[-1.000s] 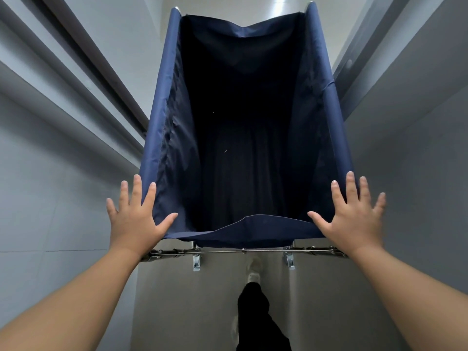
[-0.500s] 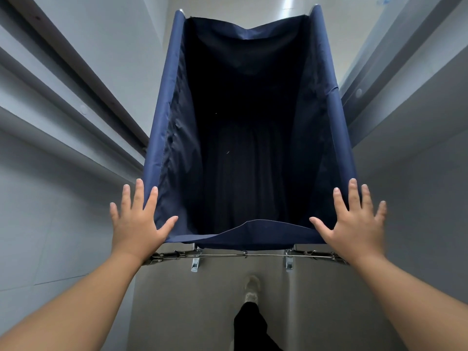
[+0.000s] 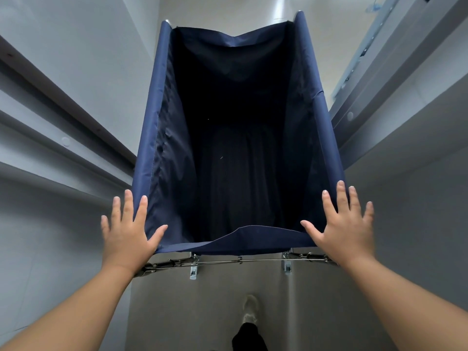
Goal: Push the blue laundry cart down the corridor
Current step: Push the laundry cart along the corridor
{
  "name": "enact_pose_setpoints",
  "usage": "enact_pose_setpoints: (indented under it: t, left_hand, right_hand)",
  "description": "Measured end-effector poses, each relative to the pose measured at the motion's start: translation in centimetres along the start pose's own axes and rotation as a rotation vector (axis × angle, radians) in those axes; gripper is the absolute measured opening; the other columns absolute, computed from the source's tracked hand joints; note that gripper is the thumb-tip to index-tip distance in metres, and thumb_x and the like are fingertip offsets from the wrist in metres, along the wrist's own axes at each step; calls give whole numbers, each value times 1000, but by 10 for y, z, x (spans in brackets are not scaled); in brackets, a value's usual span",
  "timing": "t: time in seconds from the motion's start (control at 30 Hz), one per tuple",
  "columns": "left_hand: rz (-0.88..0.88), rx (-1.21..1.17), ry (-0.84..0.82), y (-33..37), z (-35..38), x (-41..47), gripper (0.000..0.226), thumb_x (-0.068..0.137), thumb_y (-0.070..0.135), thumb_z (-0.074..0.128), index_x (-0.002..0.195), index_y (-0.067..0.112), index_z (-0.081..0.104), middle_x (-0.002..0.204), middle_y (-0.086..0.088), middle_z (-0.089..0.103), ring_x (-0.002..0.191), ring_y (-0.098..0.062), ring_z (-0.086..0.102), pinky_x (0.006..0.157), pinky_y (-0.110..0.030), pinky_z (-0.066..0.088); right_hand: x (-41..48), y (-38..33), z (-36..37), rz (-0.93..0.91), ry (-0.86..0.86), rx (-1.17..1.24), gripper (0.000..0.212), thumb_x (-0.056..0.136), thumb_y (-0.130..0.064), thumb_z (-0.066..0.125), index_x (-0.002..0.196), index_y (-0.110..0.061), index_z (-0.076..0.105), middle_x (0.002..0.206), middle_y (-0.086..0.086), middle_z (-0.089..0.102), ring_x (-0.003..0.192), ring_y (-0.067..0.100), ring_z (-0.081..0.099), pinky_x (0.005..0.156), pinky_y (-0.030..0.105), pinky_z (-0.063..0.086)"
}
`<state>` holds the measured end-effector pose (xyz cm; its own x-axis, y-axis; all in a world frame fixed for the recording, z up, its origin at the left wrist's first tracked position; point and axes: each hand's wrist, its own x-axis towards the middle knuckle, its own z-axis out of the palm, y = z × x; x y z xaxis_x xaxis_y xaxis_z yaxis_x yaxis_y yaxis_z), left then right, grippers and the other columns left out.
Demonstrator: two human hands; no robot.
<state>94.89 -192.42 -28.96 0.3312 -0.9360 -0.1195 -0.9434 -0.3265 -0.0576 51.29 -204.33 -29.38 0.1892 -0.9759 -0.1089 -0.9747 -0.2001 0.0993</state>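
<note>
The blue laundry cart fills the middle of the view, a deep navy fabric bag on a metal frame, dark and empty inside. My left hand lies flat on its near left corner, fingers spread. My right hand presses the near right corner the same way, fingers apart. Neither hand curls around the rim. A thin metal bar with clips runs under the near edge between my wrists.
Grey walls with handrail mouldings close in on the left and right, leaving narrow gaps beside the cart. The pale floor lies below, with my shoe and dark trouser leg on it. The corridor continues past the cart's far end.
The wall mouldings have slid back past the cart on both sides, so cart and I have moved forward along the corridor. My hands keep their places on the corners; my foot has stepped.
</note>
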Motion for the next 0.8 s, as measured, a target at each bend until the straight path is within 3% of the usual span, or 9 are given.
enact_pose_setpoints:
  t: [0.37,0.53,0.67,0.8]
  left_hand:
    - [23,-6,38,0,-4,55,87,80,66,39,148,11,38,160,-19,22,144,-45,21,103,-68,28]
    - [30,-18,73,-4,-1,81,85,84,55,65,150,10,32,161,-19,18,145,-44,19,104,-67,29]
    - [38,-11,68,-7,-3,108,85,86,59,57,150,11,31,161,-19,17,145,-43,20,104,-67,29]
    - [44,4,62,-9,-5,136,94,77,56,71,149,11,32,160,-20,20,144,-43,22,103,-67,30]
  right_hand:
    - [51,-6,-6,2,7,-16,89,82,-72,39,147,-12,47,162,21,27,148,43,28,109,68,25]
    - [76,-11,-10,9,-4,-14,89,83,-72,38,148,-13,45,163,20,26,149,42,26,110,67,25]
    - [98,-15,-14,23,-10,-17,89,83,-72,36,148,-13,46,163,19,26,149,42,27,110,67,25]
    - [124,-20,-18,28,-10,-9,89,83,-72,35,147,-12,47,163,19,27,148,42,28,110,67,26]
